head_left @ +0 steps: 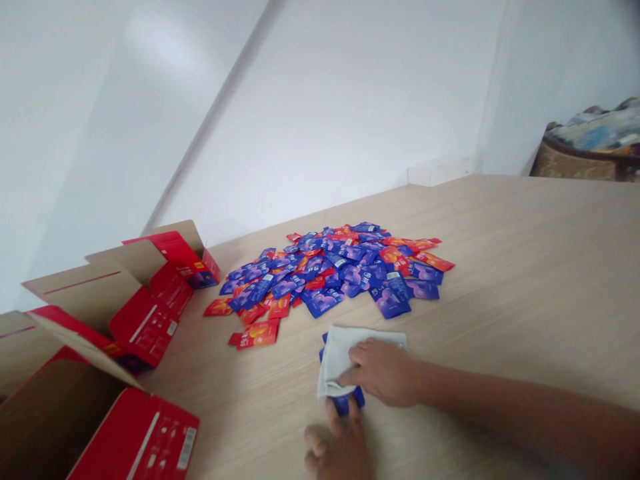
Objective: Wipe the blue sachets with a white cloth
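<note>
My right hand lies on a folded white cloth, its fingers bent and gripping it. Underneath the cloth is a blue packet, mostly covered, with parts of it showing at the left edge and below. At the bottom of the view, my left hand rests two spread fingertips on the near edge of that packet; its other fingers are curled. Beyond both hands spreads a pile of small blue and red packets. A red packet lies at its near left edge.
Several open red cardboard boxes stand along the left side of the light wooden table, flaps spread. A white box-like object sits at the back by the wall. Behind the table at the far right is a chair with fabric on it.
</note>
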### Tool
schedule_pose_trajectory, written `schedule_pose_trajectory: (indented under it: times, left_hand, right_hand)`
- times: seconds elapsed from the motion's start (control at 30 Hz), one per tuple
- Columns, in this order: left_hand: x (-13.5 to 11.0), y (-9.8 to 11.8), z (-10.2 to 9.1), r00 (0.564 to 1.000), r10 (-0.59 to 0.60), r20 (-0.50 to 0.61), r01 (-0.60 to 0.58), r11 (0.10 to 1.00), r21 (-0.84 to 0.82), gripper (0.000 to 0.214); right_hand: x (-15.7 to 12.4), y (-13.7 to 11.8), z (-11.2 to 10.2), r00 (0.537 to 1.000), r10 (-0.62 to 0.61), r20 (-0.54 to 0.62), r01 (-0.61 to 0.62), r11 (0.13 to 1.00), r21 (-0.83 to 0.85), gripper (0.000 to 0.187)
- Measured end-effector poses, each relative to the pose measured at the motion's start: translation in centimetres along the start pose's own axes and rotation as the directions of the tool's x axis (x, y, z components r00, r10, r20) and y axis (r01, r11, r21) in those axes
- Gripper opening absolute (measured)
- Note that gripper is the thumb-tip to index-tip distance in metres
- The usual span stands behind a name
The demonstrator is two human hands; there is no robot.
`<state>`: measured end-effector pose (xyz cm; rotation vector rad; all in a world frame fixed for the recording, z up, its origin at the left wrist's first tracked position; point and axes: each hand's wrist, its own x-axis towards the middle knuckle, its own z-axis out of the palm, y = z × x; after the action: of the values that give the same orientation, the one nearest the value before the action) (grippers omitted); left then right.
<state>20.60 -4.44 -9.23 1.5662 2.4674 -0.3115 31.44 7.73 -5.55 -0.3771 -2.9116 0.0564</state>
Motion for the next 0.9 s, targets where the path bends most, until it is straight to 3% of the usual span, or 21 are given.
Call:
schedule_pose_trajectory:
  times: [0.13, 0.23, 0.33, 0.4, 0.5, 0.6, 0.77, 0.9]
  left_hand:
    - [0.0, 0.3, 0.4, 0.997, -0.05, -0.052, 0.052, 0.998, 0.036, 0.066]
    - [0.0, 0.3, 0.6, 0.997, -0.061, -0.055, 0.062, 0.998, 0.006, 0.063]
    - [0.2, 0.2, 0.9, 0.997, -0.055, -0.049, 0.052, 0.998, -0.047, 0.062]
    - [0.3, 0.1, 1.1, 0.998, -0.056, -0.039, 0.054, 0.998, -0.039, 0.061]
    - [0.5, 0.2, 1.5, 0.995, -0.09, -0.037, 0.09, 0.996, 0.013, 0.06]
    - [0.6, 0.2, 1.9, 0.991, -0.131, -0.019, 0.131, 0.991, 0.025, 0.06]
    - [0.8, 0.2, 2.4, 0.989, -0.146, 0.009, 0.146, 0.984, -0.099, 0.055]
    - [1.1, 0.4, 2.4, 0.971, -0.24, -0.009, 0.234, 0.955, -0.183, 0.054]
  right_hand:
    - [2.2, 2.8, 0.4, 0.992, 0.127, -0.027, -0.127, 0.992, -0.001, 0.033]
    - [3.3, 4.2, 0.2, 0.977, 0.201, -0.073, -0.194, 0.976, 0.096, 0.037]
    - [3.0, 4.1, -0.7, 0.955, 0.244, -0.169, -0.202, 0.952, 0.232, 0.042]
    - [2.4, 3.1, -1.3, 0.954, 0.217, -0.208, -0.166, 0.957, 0.238, 0.041]
    - [1.5, 0.9, -1.7, 0.991, 0.043, -0.123, -0.027, 0.991, 0.128, 0.033]
    - [1.4, -0.8, -1.1, 0.996, -0.085, 0.001, 0.085, 0.994, 0.073, 0.024]
    - [2.5, -0.6, 0.4, 0.999, -0.029, 0.015, 0.027, 0.997, 0.078, 0.026]
    - [3.5, 1.4, 0.5, 0.989, 0.145, -0.016, -0.143, 0.987, 0.069, 0.027]
